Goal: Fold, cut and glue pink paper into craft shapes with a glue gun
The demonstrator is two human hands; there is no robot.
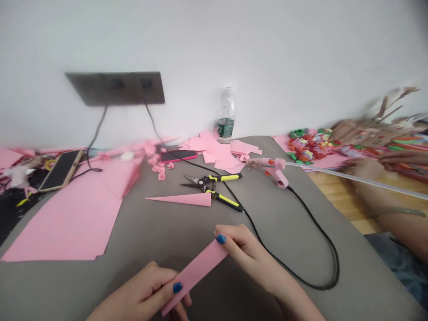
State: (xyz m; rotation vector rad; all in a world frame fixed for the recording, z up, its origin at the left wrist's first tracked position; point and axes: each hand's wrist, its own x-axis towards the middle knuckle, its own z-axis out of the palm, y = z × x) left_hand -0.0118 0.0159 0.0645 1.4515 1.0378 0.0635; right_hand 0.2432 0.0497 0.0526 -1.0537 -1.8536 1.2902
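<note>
A folded strip of pink paper [199,270] is held slantwise above the near edge of the grey table. My left hand [147,292] pinches its lower end, thumb on top and fingers beneath. At the upper end, my right hand [249,254] grips the strip between thumb and fingers. Beyond them lies a long pink paper cone [187,199], its point to the left. Its wide end touches or lies close to yellow-and-black pruning shears [217,191], whose blades are spread. Farther right rests a pink hot glue gun [272,168] with a long clear glue stick [351,179] in its back.
Large pink sheets [72,223] and a phone [62,169] lie left. Pink paper pieces [219,151], a pink-edged phone [179,155] and a plastic bottle [226,118] are by the wall. A black cord [326,243] loops right. Another person's arms [384,196] are near paper flowers [312,143].
</note>
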